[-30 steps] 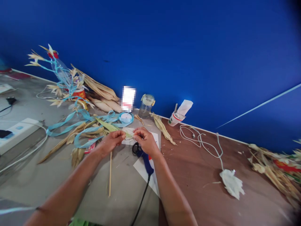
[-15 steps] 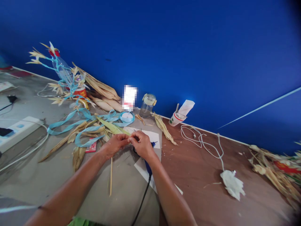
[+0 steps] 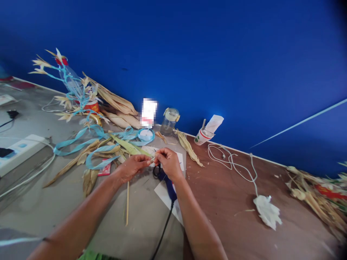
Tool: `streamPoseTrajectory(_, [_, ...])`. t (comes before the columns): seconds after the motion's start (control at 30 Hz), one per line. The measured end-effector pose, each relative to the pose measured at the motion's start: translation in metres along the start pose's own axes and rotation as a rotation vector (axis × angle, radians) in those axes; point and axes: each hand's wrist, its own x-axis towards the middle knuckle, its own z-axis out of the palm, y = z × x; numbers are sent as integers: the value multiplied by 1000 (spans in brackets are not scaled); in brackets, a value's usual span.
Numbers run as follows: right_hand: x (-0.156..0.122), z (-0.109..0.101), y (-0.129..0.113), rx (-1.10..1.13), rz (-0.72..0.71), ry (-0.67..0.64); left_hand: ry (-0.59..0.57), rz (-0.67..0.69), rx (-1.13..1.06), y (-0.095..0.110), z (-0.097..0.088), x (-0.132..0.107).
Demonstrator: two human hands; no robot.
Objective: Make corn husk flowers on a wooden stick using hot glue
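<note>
My left hand (image 3: 132,167) and my right hand (image 3: 168,162) meet above the table, both pinched on a thin strip of dried corn husk (image 3: 153,159) held between the fingertips. A long pale green husk leaf (image 3: 127,145) lies just behind the hands. Under my right wrist rests a blue glue gun (image 3: 169,186) with a black cord, lying on white paper (image 3: 165,195). A thin wooden stick (image 3: 127,202) lies below my left hand.
Light blue ribbon (image 3: 81,139) and a ribbon spool (image 3: 145,134) sprawl among dried husks at left. A glass jar (image 3: 169,121), a paper cup (image 3: 202,136), a white cable (image 3: 233,160), a white husk flower (image 3: 267,211) and a power strip (image 3: 18,150) lie about. More husks (image 3: 320,195) pile at right.
My hands have drawn slightly apart and the right one has lifted a little, showing the thin husk strip between the fingertips. The scissors-like black loops by the glue gun show again.
</note>
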Motion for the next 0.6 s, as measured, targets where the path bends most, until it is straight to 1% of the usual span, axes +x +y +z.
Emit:
streamPoseTrajectory(0.1, [1, -1, 4, -3, -7, 0, 3, 2, 8, -2, 0, 1])
streamPoseTrajectory(0.17, [2, -2, 6, 11, -17, 26, 15, 11, 11, -2, 0, 2])
streamPoseTrajectory(0.27, [2, -4, 3, 99, -4, 64, 46, 50, 2, -2, 1, 2])
streamPoseTrajectory(0.3, [1, -4, 1, 133, 12, 49, 53, 60, -2, -1, 1, 2])
streamPoseTrajectory(0.37, [-1, -4, -3, 169, 46, -26, 58, 63, -8, 0, 1, 2])
streamPoseTrajectory(0.47, [-3, 0, -4, 112, 52, -120, 52, 42, -13, 1, 2, 2])
streamPoseTrajectory(0.53, [-3, 3, -2, 43, 35, -118, 49, 36, -10, 1, 3, 1])
streamPoseTrajectory(0.6, [-2, 4, 1, -2, 18, -86, 43, 35, -1, 2, 4, 0])
